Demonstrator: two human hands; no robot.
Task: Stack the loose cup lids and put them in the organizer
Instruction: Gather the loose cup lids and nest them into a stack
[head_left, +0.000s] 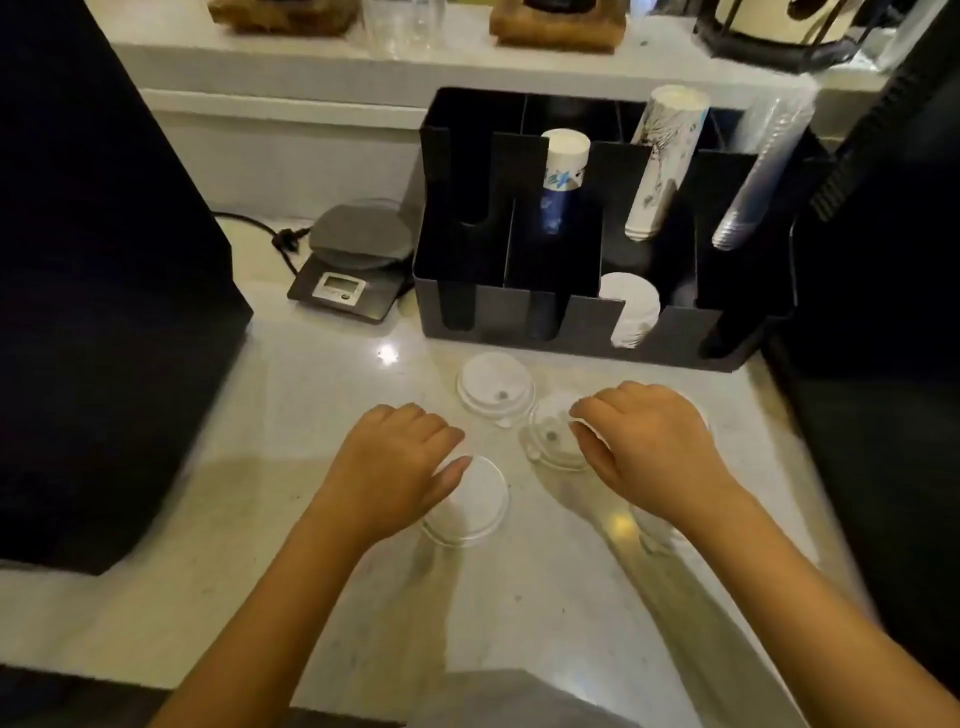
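Several loose white cup lids lie on the marble counter (291, 415). One lid (494, 387) sits alone just in front of the black organizer (519, 322). My left hand (395, 467) rests over the near lid (475, 504), thumb on its rim. My right hand (649, 441) covers the right edge of another lid (550, 436), fingers curled down onto it. A further lid (652, 527) peeks out under my right wrist. Inside the organizer's front slot stands a stack of white lids (631, 306).
The organizer also holds a patterned paper cup stack (563, 171), a taller one (662, 161) and clear plastic cups (763, 166). A kitchen scale (353, 260) stands to its left. Dark machines flank the counter, one on the left (104, 312) and another on the right (883, 364).
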